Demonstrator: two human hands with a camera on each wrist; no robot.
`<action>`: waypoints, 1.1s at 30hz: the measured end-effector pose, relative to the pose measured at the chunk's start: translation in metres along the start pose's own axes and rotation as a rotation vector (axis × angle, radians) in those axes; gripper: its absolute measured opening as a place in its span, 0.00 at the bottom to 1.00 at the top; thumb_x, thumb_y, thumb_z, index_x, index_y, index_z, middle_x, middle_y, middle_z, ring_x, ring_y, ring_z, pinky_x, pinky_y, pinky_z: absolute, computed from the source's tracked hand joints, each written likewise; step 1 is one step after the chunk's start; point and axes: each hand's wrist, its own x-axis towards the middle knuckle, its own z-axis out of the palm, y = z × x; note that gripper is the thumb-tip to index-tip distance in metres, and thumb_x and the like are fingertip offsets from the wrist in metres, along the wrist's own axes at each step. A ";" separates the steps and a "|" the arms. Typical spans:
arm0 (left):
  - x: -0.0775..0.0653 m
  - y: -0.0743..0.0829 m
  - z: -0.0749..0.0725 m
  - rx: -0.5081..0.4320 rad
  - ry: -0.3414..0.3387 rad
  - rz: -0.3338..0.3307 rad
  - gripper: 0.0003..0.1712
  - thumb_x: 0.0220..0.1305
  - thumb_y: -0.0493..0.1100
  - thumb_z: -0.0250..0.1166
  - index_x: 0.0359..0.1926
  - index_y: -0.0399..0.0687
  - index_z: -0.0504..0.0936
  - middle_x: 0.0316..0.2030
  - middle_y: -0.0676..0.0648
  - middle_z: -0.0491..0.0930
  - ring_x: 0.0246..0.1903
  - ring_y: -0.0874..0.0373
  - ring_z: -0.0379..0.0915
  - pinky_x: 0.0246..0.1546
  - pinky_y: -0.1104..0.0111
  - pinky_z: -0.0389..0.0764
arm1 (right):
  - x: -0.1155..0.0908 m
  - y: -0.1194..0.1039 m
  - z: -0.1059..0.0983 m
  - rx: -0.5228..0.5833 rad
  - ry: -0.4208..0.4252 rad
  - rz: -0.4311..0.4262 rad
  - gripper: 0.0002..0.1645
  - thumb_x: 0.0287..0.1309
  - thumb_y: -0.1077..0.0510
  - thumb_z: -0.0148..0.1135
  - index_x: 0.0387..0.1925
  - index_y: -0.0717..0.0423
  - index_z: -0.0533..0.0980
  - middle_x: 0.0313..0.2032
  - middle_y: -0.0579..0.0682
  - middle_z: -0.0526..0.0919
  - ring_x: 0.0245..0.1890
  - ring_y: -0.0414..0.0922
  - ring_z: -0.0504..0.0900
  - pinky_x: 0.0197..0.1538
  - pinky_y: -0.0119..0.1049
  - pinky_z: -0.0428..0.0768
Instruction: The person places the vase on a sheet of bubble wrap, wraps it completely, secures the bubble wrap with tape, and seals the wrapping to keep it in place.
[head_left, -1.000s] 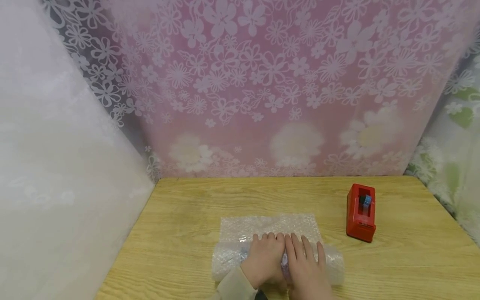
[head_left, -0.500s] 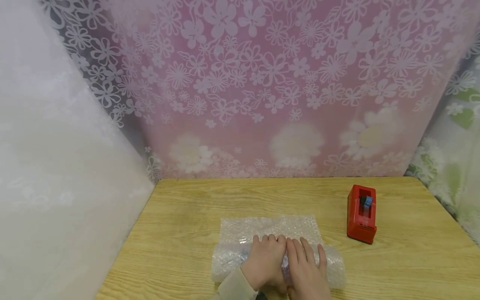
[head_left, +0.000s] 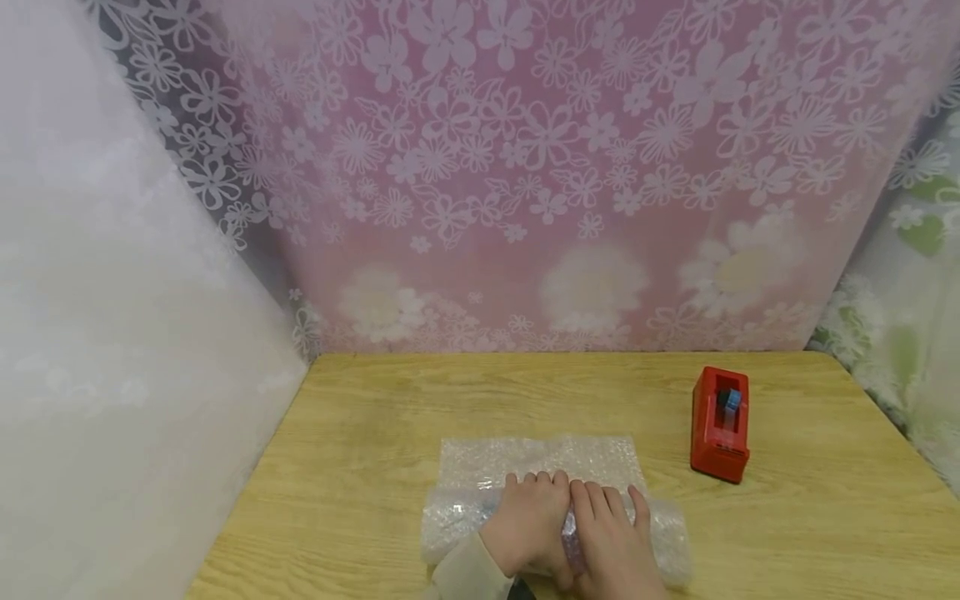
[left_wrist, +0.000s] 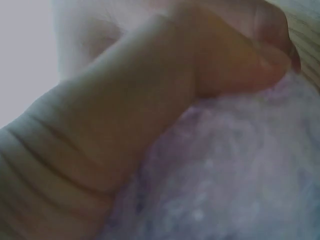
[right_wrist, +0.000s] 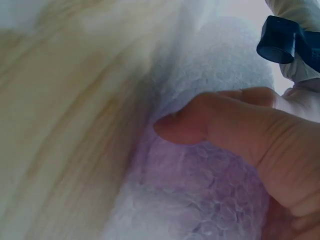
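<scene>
A roll of bubble wrap (head_left: 448,523) lies across the near part of the table, its loose flat end (head_left: 536,458) spread out behind it. Something purple inside shows through the clear layers (right_wrist: 200,180); its kind cannot be made out. My left hand (head_left: 529,521) grips the roll at its middle, fingers over the top. The thumb (left_wrist: 235,65) presses on the near side in the left wrist view. Close beside it, my right hand (head_left: 613,533) holds the roll too, its thumb (right_wrist: 185,125) against the wrap and its fingers over the top.
A red tape dispenser (head_left: 720,425) with a blue-cored tape roll stands at the right of the wooden table (head_left: 360,417). Flowered pink sheeting (head_left: 480,167) hangs behind the table, with pale sheets at both sides. A dark wrist camera (right_wrist: 280,42) sits at my left sleeve.
My right hand's fingers have drawn back slightly toward me on the roll. The roll's right end has shifted a little nearer. The left hand stays almost where it was.
</scene>
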 end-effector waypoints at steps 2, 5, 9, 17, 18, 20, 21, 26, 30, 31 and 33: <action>0.000 0.000 -0.001 -0.009 -0.014 -0.003 0.51 0.20 0.70 0.83 0.46 0.53 0.73 0.37 0.51 0.79 0.40 0.54 0.78 0.50 0.51 0.76 | 0.000 -0.001 -0.002 0.006 -0.022 0.003 0.56 0.22 0.37 0.81 0.56 0.59 0.72 0.49 0.54 0.77 0.50 0.55 0.74 0.59 0.68 0.56; 0.000 -0.001 -0.001 -0.035 -0.038 -0.007 0.50 0.22 0.70 0.83 0.47 0.53 0.73 0.38 0.51 0.80 0.41 0.54 0.78 0.51 0.49 0.76 | 0.001 0.000 -0.006 0.019 -0.062 0.008 0.56 0.22 0.36 0.82 0.55 0.58 0.72 0.49 0.53 0.77 0.50 0.55 0.74 0.59 0.68 0.57; -0.001 -0.001 0.000 -0.064 -0.033 -0.013 0.49 0.21 0.69 0.83 0.45 0.53 0.74 0.37 0.52 0.80 0.40 0.54 0.79 0.51 0.48 0.76 | 0.003 0.003 -0.010 0.029 -0.120 0.010 0.56 0.23 0.34 0.82 0.55 0.57 0.72 0.48 0.52 0.77 0.49 0.54 0.73 0.58 0.68 0.57; 0.002 0.001 -0.001 -0.098 -0.022 -0.041 0.50 0.21 0.68 0.83 0.48 0.53 0.74 0.40 0.53 0.80 0.43 0.54 0.78 0.53 0.47 0.73 | 0.008 0.008 -0.012 0.015 -0.127 -0.014 0.55 0.24 0.31 0.80 0.54 0.55 0.72 0.48 0.51 0.78 0.50 0.54 0.73 0.57 0.66 0.60; 0.002 0.001 -0.001 -0.103 -0.024 -0.043 0.51 0.21 0.68 0.83 0.49 0.54 0.74 0.41 0.53 0.80 0.44 0.54 0.78 0.53 0.46 0.73 | 0.009 0.008 -0.012 0.009 -0.126 -0.017 0.55 0.23 0.31 0.80 0.54 0.55 0.72 0.48 0.51 0.77 0.50 0.54 0.73 0.57 0.66 0.60; 0.003 0.001 0.000 -0.110 -0.030 -0.048 0.52 0.22 0.69 0.83 0.51 0.54 0.74 0.44 0.53 0.80 0.46 0.53 0.78 0.55 0.45 0.72 | 0.010 0.009 -0.013 0.005 -0.127 -0.020 0.55 0.23 0.31 0.80 0.54 0.56 0.72 0.48 0.52 0.77 0.50 0.54 0.73 0.56 0.66 0.60; 0.003 0.001 0.000 -0.113 -0.030 -0.050 0.53 0.22 0.69 0.83 0.52 0.54 0.74 0.44 0.54 0.80 0.47 0.53 0.78 0.55 0.45 0.72 | 0.010 0.009 -0.013 0.009 -0.129 -0.022 0.55 0.23 0.31 0.80 0.53 0.56 0.72 0.48 0.52 0.77 0.51 0.54 0.73 0.56 0.66 0.60; 0.003 0.005 0.002 -0.046 0.009 -0.049 0.58 0.22 0.71 0.82 0.58 0.55 0.72 0.49 0.54 0.80 0.49 0.53 0.77 0.53 0.46 0.73 | 0.015 0.013 -0.013 0.034 -0.160 -0.005 0.57 0.20 0.29 0.80 0.53 0.55 0.72 0.49 0.52 0.78 0.52 0.55 0.73 0.56 0.66 0.61; 0.001 0.008 0.003 0.033 0.077 -0.042 0.59 0.19 0.73 0.81 0.56 0.55 0.72 0.45 0.53 0.79 0.45 0.54 0.76 0.49 0.48 0.74 | 0.020 0.019 -0.017 0.067 -0.203 -0.009 0.58 0.19 0.28 0.80 0.54 0.53 0.72 0.49 0.50 0.78 0.51 0.55 0.74 0.55 0.66 0.62; 0.001 0.009 0.004 0.041 0.085 -0.042 0.59 0.18 0.73 0.81 0.56 0.55 0.72 0.44 0.53 0.79 0.44 0.54 0.76 0.49 0.48 0.74 | 0.022 0.019 -0.018 0.079 -0.217 -0.011 0.58 0.19 0.28 0.80 0.54 0.53 0.72 0.48 0.50 0.78 0.51 0.56 0.74 0.54 0.66 0.62; 0.000 0.008 0.004 0.047 0.103 -0.037 0.59 0.17 0.73 0.81 0.55 0.55 0.72 0.42 0.53 0.79 0.43 0.54 0.75 0.48 0.48 0.74 | 0.024 0.019 -0.021 0.092 -0.233 -0.016 0.58 0.18 0.29 0.80 0.54 0.53 0.72 0.48 0.50 0.78 0.50 0.56 0.74 0.54 0.67 0.63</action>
